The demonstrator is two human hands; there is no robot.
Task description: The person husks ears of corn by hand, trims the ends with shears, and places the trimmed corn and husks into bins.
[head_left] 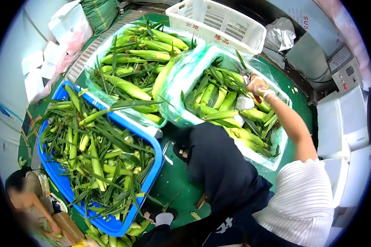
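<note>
The right hand (258,86) — fingers clenched round a metal tool (246,77) — reaches over corn ears (228,101) in a lined white bin (283,142).

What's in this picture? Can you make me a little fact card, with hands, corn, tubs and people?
Right hand: holding a tool, partly red, over the corn
Left hand: can't be made out
Corn: green, in two white tubs
Lining: thin greenish plastic
Blue tub: heaped with green leaves
Crate: white, red writing, beyond the white tubs
Floor: green
Other person: lower left
</note>
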